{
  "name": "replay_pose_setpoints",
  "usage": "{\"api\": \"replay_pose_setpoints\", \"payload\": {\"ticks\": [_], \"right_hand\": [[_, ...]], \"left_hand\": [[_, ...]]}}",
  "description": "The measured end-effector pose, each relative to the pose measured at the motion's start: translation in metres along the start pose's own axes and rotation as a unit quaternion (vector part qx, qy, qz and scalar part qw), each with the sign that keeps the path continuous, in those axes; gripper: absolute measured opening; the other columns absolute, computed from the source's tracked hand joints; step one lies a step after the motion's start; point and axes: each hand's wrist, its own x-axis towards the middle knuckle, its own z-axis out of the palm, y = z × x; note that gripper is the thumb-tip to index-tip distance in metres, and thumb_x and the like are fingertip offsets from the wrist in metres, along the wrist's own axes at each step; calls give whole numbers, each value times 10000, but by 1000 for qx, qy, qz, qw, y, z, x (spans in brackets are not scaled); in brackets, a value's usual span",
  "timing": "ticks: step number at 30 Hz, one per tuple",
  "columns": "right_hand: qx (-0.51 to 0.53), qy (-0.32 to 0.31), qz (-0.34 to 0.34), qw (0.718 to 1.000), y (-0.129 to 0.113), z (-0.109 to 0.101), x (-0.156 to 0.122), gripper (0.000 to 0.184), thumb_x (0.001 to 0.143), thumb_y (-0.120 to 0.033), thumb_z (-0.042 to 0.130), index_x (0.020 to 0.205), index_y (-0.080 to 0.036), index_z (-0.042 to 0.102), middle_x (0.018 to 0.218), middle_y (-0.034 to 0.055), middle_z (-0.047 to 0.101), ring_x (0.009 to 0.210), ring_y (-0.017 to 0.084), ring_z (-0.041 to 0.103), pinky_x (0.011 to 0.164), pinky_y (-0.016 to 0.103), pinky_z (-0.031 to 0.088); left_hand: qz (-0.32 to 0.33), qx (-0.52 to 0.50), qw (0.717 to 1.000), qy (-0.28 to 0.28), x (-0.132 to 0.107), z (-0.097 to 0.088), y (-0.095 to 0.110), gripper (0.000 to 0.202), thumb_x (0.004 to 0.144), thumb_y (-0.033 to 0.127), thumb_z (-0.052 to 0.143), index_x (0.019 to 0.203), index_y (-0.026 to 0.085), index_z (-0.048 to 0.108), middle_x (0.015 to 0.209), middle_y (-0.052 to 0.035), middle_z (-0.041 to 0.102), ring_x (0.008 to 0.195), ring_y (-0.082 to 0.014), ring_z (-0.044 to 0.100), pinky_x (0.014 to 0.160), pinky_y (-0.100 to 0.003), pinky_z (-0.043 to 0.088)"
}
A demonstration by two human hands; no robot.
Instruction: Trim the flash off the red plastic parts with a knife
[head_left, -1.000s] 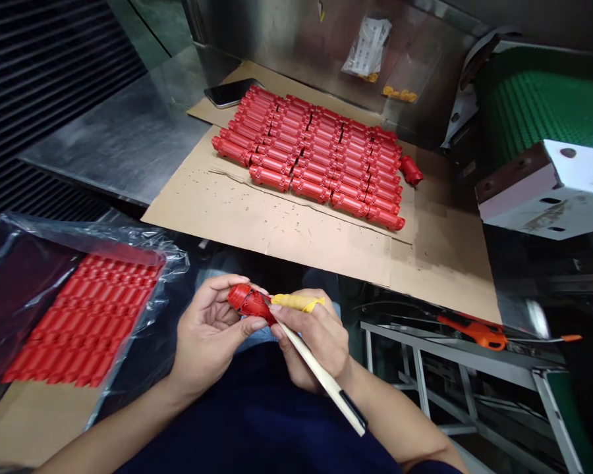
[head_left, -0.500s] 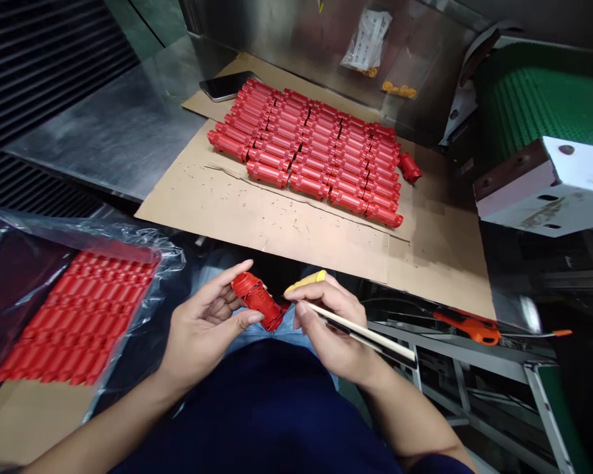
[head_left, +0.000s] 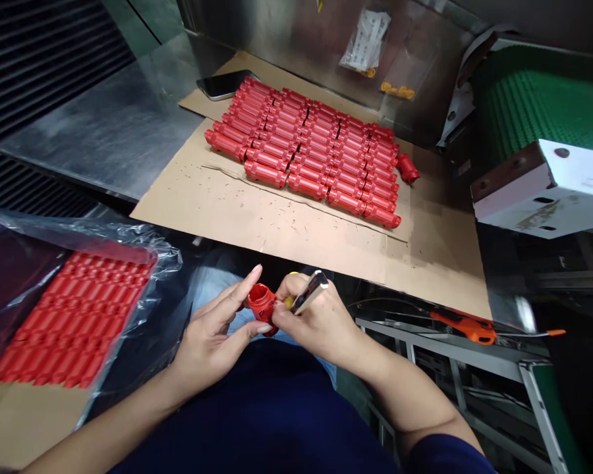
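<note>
My left hand (head_left: 212, 329) cradles a red ribbed plastic cylinder (head_left: 261, 304) in its fingers, and the thumb and forefinger stand apart around it. My right hand (head_left: 316, 317) presses up against the cylinder's far side, gripping a cream-coloured stick (head_left: 310, 291) with a metal-banded end, now seen nearly end-on. A bit of yellow grip (head_left: 290, 302) shows between the fingers, mostly hidden. Much of the cylinder's lower end is covered by my fingers. Neat rows of similar red cylinders (head_left: 301, 158) lie on a cardboard sheet (head_left: 277, 227) ahead of my hands, with one (head_left: 408, 168) set apart at their right.
To the left, a clear plastic bag (head_left: 69, 316) holds a layer of red cylinders. A phone (head_left: 222, 85) lies beyond the rows. An orange-handled tool (head_left: 464, 327) rests on a metal frame at right, below a green conveyor belt (head_left: 528, 105) and a white box corner (head_left: 543, 191).
The stick has swung from lying across my right hand to pointing up and away. My right hand has moved in against the cylinder, and the yellow grip is now mostly hidden.
</note>
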Motion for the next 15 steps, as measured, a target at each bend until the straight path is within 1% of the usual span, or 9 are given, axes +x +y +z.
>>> {"api": "replay_pose_setpoints", "payload": {"ticks": [4, 7, 9, 11, 13, 15], "right_hand": [[-16, -18, 8, 1000, 1, -2, 4, 231, 841, -80, 742, 754, -206, 569, 702, -61, 556, 642, 115, 511, 651, 266, 360], [-4, -21, 0, 1000, 1, -4, 6, 300, 812, -73, 765, 717, -216, 519, 674, -78, 510, 626, 107, 480, 636, 265, 344], [5, -10, -20, 1000, 1, -5, 5, 309, 818, -75, 761, 716, -221, 508, 681, -77, 510, 634, 110, 476, 642, 271, 349], [32, -14, -50, 998, 1, -8, 2, 276, 851, -94, 750, 744, -225, 532, 712, -63, 540, 655, 121, 499, 650, 277, 372], [73, -49, -104, 991, 1, -15, -2, 220, 872, -92, 730, 783, -225, 578, 749, -48, 580, 667, 126, 532, 648, 275, 406], [111, -106, -157, 975, 3, -25, -8, 184, 893, -75, 720, 823, -222, 634, 782, -37, 626, 673, 123, 571, 648, 264, 448]], "left_hand": [[17, 8, 1000, -16, 2, -2, 2, 827, 973, 216, 831, 1690, 449, 492, 1418, -36, 752, 1199, -219, 769, 1087, -317, 621], [9, -29, 999, -12, 4, 0, 6, 819, 945, 208, 863, 1661, 439, 540, 1407, -36, 764, 1190, -220, 777, 1071, -304, 628], [-25, -85, 996, 2, 6, 1, 9, 803, 916, 215, 893, 1628, 427, 587, 1395, -34, 777, 1161, -223, 796, 1059, -306, 639], [-78, -160, 984, 18, 8, 2, 12, 780, 899, 221, 912, 1600, 403, 626, 1341, -31, 806, 1158, -223, 805, 1072, -307, 636], [-126, -239, 962, 26, 11, 1, 12, 760, 901, 216, 913, 1592, 378, 641, 1272, -30, 831, 1181, -208, 800, 1091, -279, 617], [-159, -306, 938, 27, 13, 0, 12, 752, 912, 212, 906, 1598, 363, 638, 1235, -36, 840, 1169, -182, 797, 1073, -236, 610]]}}
